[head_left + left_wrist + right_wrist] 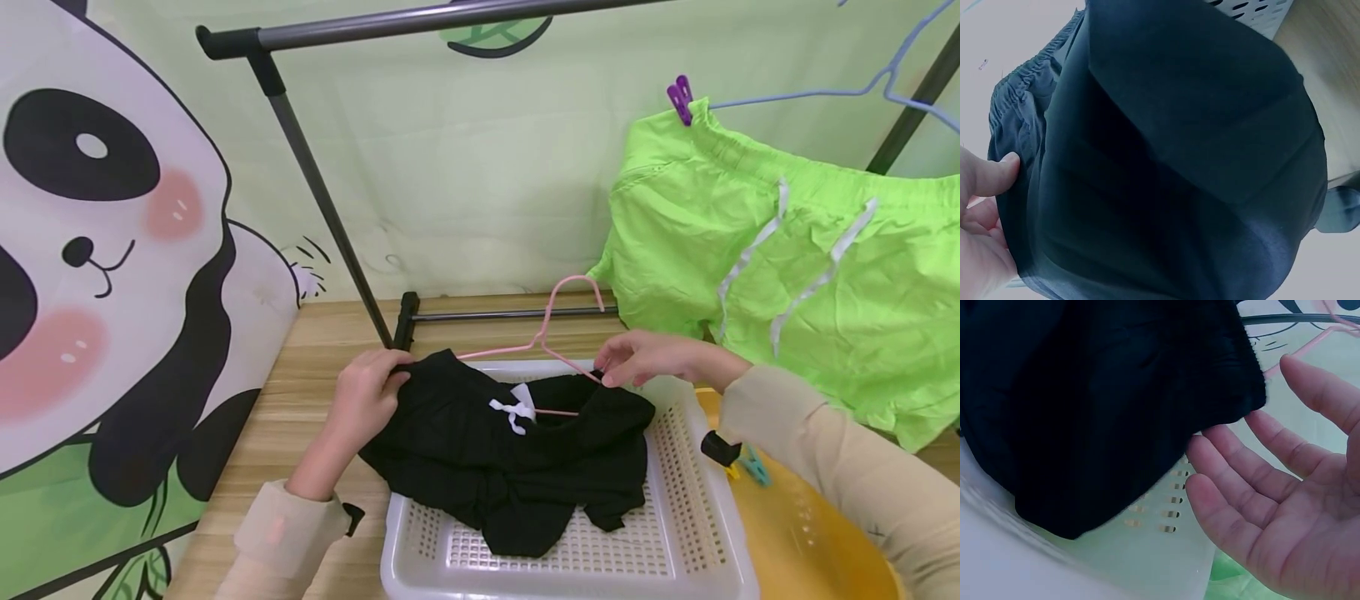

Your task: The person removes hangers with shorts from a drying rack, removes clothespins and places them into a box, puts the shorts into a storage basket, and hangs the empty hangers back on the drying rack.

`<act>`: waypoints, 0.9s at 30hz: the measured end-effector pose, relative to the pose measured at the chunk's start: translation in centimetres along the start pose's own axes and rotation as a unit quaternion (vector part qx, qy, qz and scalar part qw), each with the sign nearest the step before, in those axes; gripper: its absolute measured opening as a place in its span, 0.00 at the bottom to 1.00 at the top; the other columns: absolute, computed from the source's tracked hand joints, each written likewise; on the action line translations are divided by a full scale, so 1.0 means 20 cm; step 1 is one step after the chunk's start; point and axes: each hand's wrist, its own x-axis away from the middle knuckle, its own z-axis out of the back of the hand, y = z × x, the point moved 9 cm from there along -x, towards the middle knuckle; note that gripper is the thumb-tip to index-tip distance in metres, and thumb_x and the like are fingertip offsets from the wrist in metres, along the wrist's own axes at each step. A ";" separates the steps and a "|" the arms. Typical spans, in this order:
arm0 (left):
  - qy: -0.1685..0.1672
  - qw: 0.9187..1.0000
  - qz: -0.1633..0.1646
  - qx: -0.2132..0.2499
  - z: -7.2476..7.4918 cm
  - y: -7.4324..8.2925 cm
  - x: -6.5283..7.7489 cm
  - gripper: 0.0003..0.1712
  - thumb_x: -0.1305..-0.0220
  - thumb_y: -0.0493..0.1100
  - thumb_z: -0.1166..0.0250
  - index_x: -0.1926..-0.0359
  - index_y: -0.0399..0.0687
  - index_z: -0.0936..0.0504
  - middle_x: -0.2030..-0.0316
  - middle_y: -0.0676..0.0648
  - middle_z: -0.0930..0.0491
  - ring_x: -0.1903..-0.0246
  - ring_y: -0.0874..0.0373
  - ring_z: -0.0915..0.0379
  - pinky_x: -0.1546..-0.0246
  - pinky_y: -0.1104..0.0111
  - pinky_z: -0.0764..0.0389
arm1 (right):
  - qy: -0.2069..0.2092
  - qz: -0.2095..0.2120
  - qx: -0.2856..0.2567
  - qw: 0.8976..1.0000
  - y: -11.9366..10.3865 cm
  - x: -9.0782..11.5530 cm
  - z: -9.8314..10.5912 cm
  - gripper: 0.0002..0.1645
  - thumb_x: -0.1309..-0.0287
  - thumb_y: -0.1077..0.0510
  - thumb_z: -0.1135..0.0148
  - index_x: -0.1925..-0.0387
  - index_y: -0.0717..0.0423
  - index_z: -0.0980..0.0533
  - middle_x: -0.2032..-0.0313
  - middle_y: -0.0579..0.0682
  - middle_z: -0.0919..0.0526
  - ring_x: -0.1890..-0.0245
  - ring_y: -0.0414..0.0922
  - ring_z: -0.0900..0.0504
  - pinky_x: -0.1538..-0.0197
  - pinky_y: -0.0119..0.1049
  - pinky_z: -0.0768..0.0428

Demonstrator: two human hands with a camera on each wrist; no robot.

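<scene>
Left grip (365,398) closed on black shorts (457,454) over white basket (693,500) beside yellow basin (813,533), right grip (654,358) spread at shorts' edge

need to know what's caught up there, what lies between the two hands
Between the left hand and right hand, the head view shows the black shorts and pink hanger, its hook rising above them.

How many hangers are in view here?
2. A pink hanger is partly inside the black shorts; a blue hanger is at the upper right, with green shorts clipped to it. Others may be hidden.
</scene>
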 end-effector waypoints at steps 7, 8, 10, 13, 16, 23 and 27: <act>0.018 1.000 0.003 0.003 0.02 -0.01 0.01 0.07 0.52 0.29 0.37 0.68 0.39 0.20 0.70 0.43 0.19 0.67 0.50 0.25 0.63 0.60 0.24 | -0.006 0.010 0.005 1.000 0.00 -0.02 -0.01 0.25 0.49 0.54 0.40 0.52 0.64 0.32 0.64 0.50 0.23 0.65 0.42 0.27 0.60 0.36 0.28; 0.019 1.000 0.005 0.003 0.02 -0.02 0.01 0.07 0.52 0.28 0.37 0.68 0.39 0.20 0.70 0.43 0.19 0.67 0.50 0.24 0.63 0.60 0.24 | -0.007 0.013 0.005 1.000 0.00 -0.02 -0.02 0.25 0.49 0.54 0.40 0.52 0.64 0.32 0.65 0.50 0.24 0.66 0.42 0.28 0.61 0.35 0.28; 0.021 1.000 0.009 0.005 0.02 -0.02 0.01 0.07 0.52 0.29 0.36 0.69 0.38 0.20 0.70 0.43 0.19 0.67 0.50 0.24 0.63 0.60 0.24 | -0.008 0.017 0.006 1.000 -0.01 -0.01 -0.02 0.26 0.49 0.54 0.40 0.51 0.65 0.32 0.66 0.49 0.25 0.67 0.42 0.29 0.62 0.34 0.28; 0.023 1.000 0.016 0.009 0.03 -0.03 0.01 0.07 0.53 0.28 0.36 0.69 0.38 0.20 0.70 0.42 0.19 0.67 0.50 0.24 0.63 0.59 0.24 | -0.012 0.017 0.001 1.000 -0.02 0.00 -0.03 0.27 0.49 0.54 0.40 0.50 0.65 0.33 0.68 0.49 0.28 0.69 0.42 0.31 0.64 0.34 0.29; 0.019 0.999 0.023 0.014 0.03 -0.04 0.01 0.07 0.53 0.29 0.36 0.69 0.38 0.20 0.70 0.42 0.19 0.67 0.50 0.24 0.62 0.59 0.24 | -0.019 0.015 -0.006 1.000 -0.02 0.00 -0.05 0.24 0.48 0.54 0.41 0.52 0.63 0.32 0.71 0.47 0.31 0.72 0.42 0.33 0.66 0.33 0.30; -0.014 0.999 0.041 0.030 0.02 -0.05 -0.01 0.07 0.51 0.30 0.37 0.68 0.38 0.20 0.68 0.42 0.19 0.64 0.50 0.23 0.60 0.59 0.24 | -0.045 0.021 -0.030 0.998 -0.06 0.03 -0.06 0.14 0.47 0.56 0.42 0.61 0.61 0.28 0.77 0.44 0.32 0.78 0.40 0.34 0.74 0.29 0.32; -0.031 0.998 0.039 0.036 0.02 -0.05 -0.02 0.07 0.50 0.30 0.37 0.67 0.37 0.21 0.68 0.42 0.19 0.64 0.50 0.24 0.59 0.59 0.25 | -0.055 0.027 -0.035 0.998 -0.08 0.06 -0.05 0.14 0.46 0.57 0.43 0.61 0.63 0.28 0.78 0.43 0.32 0.81 0.38 0.36 0.77 0.27 0.35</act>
